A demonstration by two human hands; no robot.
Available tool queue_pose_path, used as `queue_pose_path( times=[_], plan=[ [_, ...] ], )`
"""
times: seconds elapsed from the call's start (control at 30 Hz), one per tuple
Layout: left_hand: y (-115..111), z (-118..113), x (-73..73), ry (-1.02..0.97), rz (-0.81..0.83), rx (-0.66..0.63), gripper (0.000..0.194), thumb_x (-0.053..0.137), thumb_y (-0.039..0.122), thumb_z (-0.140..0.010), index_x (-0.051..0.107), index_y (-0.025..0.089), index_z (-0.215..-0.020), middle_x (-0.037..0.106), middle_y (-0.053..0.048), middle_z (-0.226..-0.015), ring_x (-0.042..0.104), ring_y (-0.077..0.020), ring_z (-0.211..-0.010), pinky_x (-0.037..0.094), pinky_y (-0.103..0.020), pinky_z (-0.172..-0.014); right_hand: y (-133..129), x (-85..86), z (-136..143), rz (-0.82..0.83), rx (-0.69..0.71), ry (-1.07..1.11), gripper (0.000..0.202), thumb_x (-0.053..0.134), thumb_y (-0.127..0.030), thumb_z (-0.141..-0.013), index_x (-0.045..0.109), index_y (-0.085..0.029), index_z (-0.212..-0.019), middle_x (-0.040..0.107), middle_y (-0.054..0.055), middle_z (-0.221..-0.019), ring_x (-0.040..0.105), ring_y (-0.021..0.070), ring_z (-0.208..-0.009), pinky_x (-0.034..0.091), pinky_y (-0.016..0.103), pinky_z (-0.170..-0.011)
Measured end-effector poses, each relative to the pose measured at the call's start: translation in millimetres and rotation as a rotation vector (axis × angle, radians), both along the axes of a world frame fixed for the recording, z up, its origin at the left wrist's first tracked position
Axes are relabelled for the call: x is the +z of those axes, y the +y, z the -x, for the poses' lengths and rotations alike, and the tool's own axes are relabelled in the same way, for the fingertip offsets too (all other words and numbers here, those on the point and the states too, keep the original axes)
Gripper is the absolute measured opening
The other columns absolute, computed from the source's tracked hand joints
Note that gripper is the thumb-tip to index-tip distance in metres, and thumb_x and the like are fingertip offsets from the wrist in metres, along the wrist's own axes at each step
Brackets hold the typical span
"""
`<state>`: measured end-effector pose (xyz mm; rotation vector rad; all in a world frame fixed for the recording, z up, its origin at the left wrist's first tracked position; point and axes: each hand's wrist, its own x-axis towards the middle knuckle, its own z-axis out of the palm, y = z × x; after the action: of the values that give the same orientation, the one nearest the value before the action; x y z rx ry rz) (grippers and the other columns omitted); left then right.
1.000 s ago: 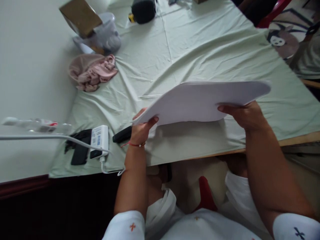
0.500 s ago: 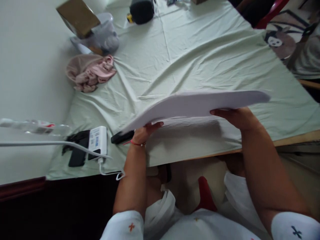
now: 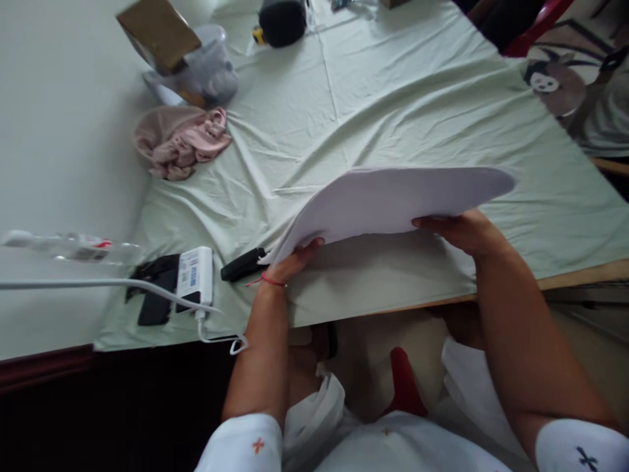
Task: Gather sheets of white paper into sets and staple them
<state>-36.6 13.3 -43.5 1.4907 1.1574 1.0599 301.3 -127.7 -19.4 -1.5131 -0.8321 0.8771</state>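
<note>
White paper sheets (image 3: 388, 200), bent into a curve, are held up over the near edge of the cloth-covered table. My left hand (image 3: 297, 257), with a red string at the wrist, grips their left end, thumb on the near face. On the right, my right hand (image 3: 459, 229) pinches the lower edge, its thumb across the near face. The fingers of both hands are mostly hidden behind the paper. A black object (image 3: 242, 265) lies just left of my left hand.
A white power bank (image 3: 194, 278) with a cable, a black phone (image 3: 156, 305) and a plastic bottle (image 3: 83, 248) are at the left. Farther back are pink cloth (image 3: 189, 144), a clear bin (image 3: 211, 75) with a cardboard box (image 3: 160, 36), and a black case (image 3: 282, 23).
The paper's left part has curved upward and its near face is more exposed. Its right end has shifted slightly left. Both hands keep their hold, nearly in place.
</note>
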Motion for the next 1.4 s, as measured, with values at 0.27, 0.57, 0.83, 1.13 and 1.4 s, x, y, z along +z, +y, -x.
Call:
queue_pose_path(
  times=[0.27, 0.57, 0.83, 1.13, 1.4],
  plan=[
    [-8.3, -3.5, -5.3, -0.153, 0.17, -0.059, 0.046, 0.09, 0.061, -0.072, 0.078, 0.025, -0.097, 0.079, -0.01, -0.113, 0.072, -0.0285, -0.117, 0.05, -0.042, -0.119, -5.3, 5.4, 3.5, 0.092, 0.029, 0.139, 0.026, 0.096, -0.04, -0.067, 0.078, -0.023, -0.074, 0.075, 0.002, -0.077, 0.065, 0.0171, -0.067, 0.056, 0.029, -0.059],
    [-14.1, -10.0, 5.9, -0.13, 0.249, -0.059, 0.042, 0.089, 0.048, -0.075, 0.077, 0.024, -0.106, 0.077, -0.012, -0.131, 0.07, -0.0333, -0.127, 0.057, -0.046, -0.115, -9.1, 12.2, 6.2, 0.08, 0.053, 0.234, 0.035, 0.098, -0.044, -0.064, 0.081, -0.022, -0.084, 0.08, 0.005, -0.093, 0.07, 0.017, -0.075, 0.06, 0.028, -0.069],
    [-21.5, -15.6, 16.9, -0.107, 0.403, -0.059, 0.033, 0.078, 0.04, -0.085, 0.077, 0.021, -0.113, 0.081, -0.014, -0.115, 0.076, -0.0379, -0.116, 0.066, -0.054, -0.099, -6.4, 19.9, 7.7, 0.162, 0.003, 0.348, 0.037, 0.101, -0.04, -0.053, 0.077, -0.022, -0.074, 0.078, 0.005, -0.083, 0.066, 0.0164, -0.066, 0.057, 0.028, -0.059],
    [-18.5, -12.7, 11.3, -0.063, 0.23, -0.178, 0.035, 0.079, 0.049, -0.083, 0.074, 0.023, -0.107, 0.079, -0.014, -0.12, 0.073, -0.0332, -0.123, 0.059, -0.051, -0.111, -4.6, 5.2, 5.6, 0.058, -0.022, 0.265, 0.033, 0.098, -0.041, -0.064, 0.08, -0.022, -0.083, 0.08, 0.004, -0.096, 0.07, 0.0157, -0.08, 0.062, 0.028, -0.075],
    [-5.9, 10.0, -0.4, 0.308, -0.15, -0.165, 0.036, 0.085, 0.053, -0.074, 0.075, 0.025, -0.093, 0.079, -0.009, -0.098, 0.073, -0.0315, -0.109, 0.056, -0.047, -0.11, -6.0, 7.7, -1.4, -0.019, 0.005, -0.212, 0.033, 0.094, -0.038, -0.069, 0.08, -0.029, -0.097, 0.079, 0.003, -0.108, 0.072, 0.0284, -0.109, 0.06, 0.043, -0.101]
  ],
)
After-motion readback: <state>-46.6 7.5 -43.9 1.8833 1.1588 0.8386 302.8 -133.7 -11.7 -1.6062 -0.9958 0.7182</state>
